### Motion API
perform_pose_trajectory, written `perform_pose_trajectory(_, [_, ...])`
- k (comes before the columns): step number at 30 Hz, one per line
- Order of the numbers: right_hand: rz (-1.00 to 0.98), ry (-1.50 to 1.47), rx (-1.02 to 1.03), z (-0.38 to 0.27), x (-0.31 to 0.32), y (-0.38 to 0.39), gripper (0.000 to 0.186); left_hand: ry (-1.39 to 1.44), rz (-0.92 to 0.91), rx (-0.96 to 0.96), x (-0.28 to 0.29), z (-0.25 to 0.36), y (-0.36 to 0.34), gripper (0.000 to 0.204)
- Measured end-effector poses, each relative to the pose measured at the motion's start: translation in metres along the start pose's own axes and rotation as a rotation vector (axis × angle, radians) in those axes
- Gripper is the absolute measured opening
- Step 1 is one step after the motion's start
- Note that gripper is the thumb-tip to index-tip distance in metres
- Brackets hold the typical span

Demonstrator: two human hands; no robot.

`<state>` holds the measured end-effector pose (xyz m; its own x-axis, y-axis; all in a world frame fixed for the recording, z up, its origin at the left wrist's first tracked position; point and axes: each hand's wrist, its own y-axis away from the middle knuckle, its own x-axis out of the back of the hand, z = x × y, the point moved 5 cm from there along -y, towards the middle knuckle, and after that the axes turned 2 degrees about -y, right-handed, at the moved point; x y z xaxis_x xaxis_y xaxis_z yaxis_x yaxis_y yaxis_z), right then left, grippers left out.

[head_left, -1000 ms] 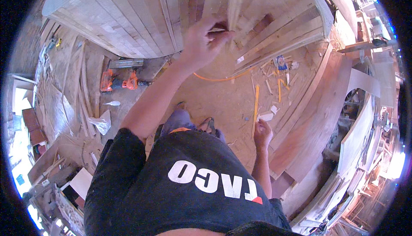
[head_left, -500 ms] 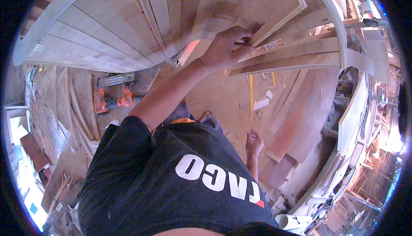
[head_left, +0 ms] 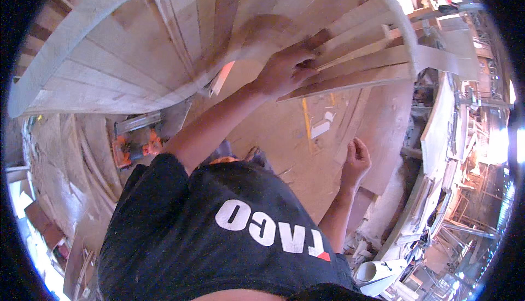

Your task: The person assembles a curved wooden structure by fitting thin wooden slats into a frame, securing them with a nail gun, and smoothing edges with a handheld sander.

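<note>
One camera sits on the person's head and looks straight down over the black shirt [head_left: 219,230]. It is close to the curved wooden boards [head_left: 136,44] and sees the floor [head_left: 284,131] far below.

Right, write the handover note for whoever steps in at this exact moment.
Left hand: raised, fingers pressed on the loose wooden slats fanned across the curved plank structure.
Right hand: hanging low, loosely curled, holding nothing I can make out.
Orange power tool lies on the plywood floor, with a yellow strip further right.
Done: broad planks already sit side by side.
Left: the slats under the left hand look unfixed.
</note>
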<state>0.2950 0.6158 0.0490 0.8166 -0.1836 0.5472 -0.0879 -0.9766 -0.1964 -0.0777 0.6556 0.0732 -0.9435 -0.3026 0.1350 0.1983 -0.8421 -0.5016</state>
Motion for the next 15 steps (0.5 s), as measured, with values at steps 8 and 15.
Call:
perform_pose_trajectory(8, [0.201, -0.127, 0.448, -0.299, 0.055, -0.09, 0.031, 0.05, 0.04, -0.148, -0.007, 0.005, -0.012, 0.028])
perform_pose_trajectory(15, [-0.332, 0.096, 0.518, -0.373, -0.017, -0.15, 0.059, 0.213, 0.065, -0.097, -0.016, -0.002, -0.011, 0.022])
